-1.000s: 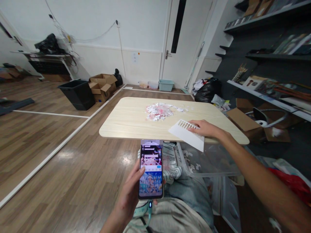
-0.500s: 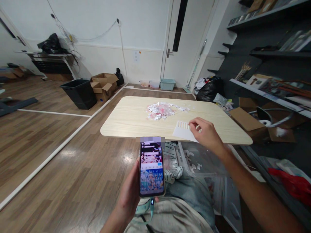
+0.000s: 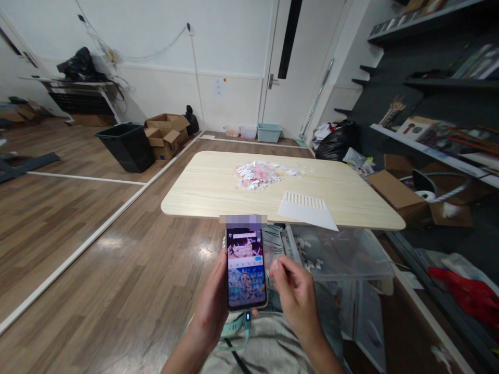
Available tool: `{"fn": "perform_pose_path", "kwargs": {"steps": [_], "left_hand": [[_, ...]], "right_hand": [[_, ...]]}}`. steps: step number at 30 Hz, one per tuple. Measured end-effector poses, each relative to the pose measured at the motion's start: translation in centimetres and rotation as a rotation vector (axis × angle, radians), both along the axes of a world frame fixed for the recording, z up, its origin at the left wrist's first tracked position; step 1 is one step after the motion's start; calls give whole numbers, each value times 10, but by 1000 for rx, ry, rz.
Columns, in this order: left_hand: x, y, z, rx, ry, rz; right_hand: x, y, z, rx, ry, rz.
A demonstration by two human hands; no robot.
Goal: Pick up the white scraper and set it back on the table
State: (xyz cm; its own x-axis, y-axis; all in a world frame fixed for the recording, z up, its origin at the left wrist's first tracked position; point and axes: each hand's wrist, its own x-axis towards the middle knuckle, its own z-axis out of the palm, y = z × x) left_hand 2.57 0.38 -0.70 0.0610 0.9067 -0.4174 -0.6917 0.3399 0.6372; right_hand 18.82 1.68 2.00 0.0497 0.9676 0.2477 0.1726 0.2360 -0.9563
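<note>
A lit smartphone (image 3: 246, 270) lies upright in my left hand (image 3: 212, 296), whose fingers wrap round its back and side. A pale green cable with a small black plug (image 3: 248, 316) joins its lower edge. Just right of the phone is my right hand (image 3: 294, 291), its fingers curled and thumb against the index finger. Whether anything is inside that grip cannot be made out. On the near side of the table (image 3: 195, 192) lies a white sheet (image 3: 307, 210) with a row of narrow slots or strips. A heap of small white and pink scraps (image 3: 257, 175) is farther back.
Below the table's near edge sits a clear plastic bin (image 3: 343, 259) with white pieces in it. A black waste bin (image 3: 127, 148) and cardboard boxes (image 3: 166, 137) stand on the left floor. Dark shelving (image 3: 440, 83) and an open carton (image 3: 397, 182) are on the right.
My right hand has left the white slotted sheet and come down and left, beside the phone. The sheet now shows in full. My left hand still holds the phone.
</note>
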Motion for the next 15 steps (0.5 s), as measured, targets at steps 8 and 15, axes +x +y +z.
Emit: {"fn": "perform_pose_path", "kwargs": {"steps": [8, 15], "left_hand": [[-5, -3, 20, 35, 17, -54], [-5, -6, 27, 17, -16, -104]], "right_hand": [[-6, -1, 3, -33, 163, -79], [-2, -2, 5, 22, 82, -80]]}}
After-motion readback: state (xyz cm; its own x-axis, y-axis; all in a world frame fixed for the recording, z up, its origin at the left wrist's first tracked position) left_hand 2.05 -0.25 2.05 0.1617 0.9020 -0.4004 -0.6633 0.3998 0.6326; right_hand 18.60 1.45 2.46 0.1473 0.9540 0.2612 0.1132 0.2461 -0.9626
